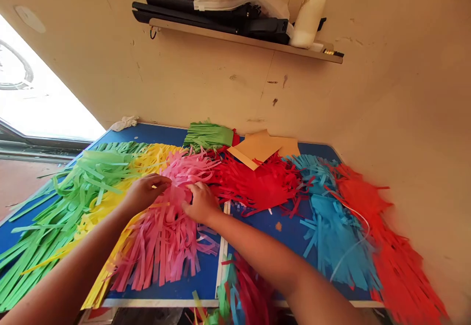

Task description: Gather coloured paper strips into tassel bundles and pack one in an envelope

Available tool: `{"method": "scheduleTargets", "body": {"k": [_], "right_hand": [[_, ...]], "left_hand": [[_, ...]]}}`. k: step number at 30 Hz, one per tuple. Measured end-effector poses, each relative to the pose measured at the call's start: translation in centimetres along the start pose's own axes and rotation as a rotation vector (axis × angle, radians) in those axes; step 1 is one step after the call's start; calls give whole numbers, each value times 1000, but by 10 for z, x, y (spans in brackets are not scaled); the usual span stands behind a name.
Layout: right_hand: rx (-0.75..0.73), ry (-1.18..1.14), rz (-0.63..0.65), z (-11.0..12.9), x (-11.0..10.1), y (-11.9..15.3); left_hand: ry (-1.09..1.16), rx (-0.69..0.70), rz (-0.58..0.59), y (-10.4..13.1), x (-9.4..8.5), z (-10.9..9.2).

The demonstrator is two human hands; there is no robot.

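Observation:
Pink fringed tissue paper (165, 246) lies in a loose heap on the blue table, its cut strips pointing toward me. My left hand (145, 193) pinches its uncut middle from the left. From the right, my right hand (201, 202) grips the same pink sheet between thumb and fingers. Yellow fringed paper (105, 207) lies under and beside my left forearm, with light green fringed paper (91, 168) further left. Red fringed paper (257, 185) is spread just right of my right hand. My fingertips partly hide the pinched paper.
Blue (334, 232) and orange-red fringed papers (390, 237) cover the table's right side. Tan paper pieces (257, 148) and a green fringed bundle (209, 135) lie at the back. Multicoloured strips (250, 286) hang at the front edge. A wall shelf (243, 38) holds a bottle (309, 16).

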State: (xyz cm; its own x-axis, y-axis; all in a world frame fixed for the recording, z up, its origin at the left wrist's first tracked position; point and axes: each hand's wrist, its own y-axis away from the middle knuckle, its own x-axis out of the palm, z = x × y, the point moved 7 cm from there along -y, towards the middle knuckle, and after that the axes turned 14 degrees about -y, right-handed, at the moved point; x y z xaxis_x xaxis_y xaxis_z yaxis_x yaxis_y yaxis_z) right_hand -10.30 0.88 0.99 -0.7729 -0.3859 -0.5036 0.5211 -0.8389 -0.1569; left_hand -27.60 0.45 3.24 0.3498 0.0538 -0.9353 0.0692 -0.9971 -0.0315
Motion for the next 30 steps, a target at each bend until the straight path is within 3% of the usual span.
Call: {"method": "scheduleTargets", "body": {"k": [7, 11, 14, 18, 20, 22, 24, 27, 30], "right_hand": [[-319, -9, 328, 38, 37, 4], [-295, 5, 395, 34, 40, 8], [-207, 100, 389, 19, 43, 10], [-185, 198, 399, 6, 56, 12], [-197, 202, 376, 9, 57, 11], [-204, 222, 396, 16, 53, 11], [-219, 231, 391, 27, 38, 16], [-176, 30, 161, 41, -8, 25], [6, -331, -127, 30, -57, 38]], "left_hand": [[-160, -158, -14, 11, 1, -20], [-328, -268, 18, 15, -12, -26], [-418, -362, 10, 13, -52, -19], [-528, -556, -120, -4, -140, -12], [-578, -600, -208, -17, -175, -28], [-631, -539, -285, -30, -188, -64], [-697, -370, -314, -35, -175, -113], [-766, 28, -233, -15, -118, -189], [-785, 278, -160, 29, -67, -228]]}}
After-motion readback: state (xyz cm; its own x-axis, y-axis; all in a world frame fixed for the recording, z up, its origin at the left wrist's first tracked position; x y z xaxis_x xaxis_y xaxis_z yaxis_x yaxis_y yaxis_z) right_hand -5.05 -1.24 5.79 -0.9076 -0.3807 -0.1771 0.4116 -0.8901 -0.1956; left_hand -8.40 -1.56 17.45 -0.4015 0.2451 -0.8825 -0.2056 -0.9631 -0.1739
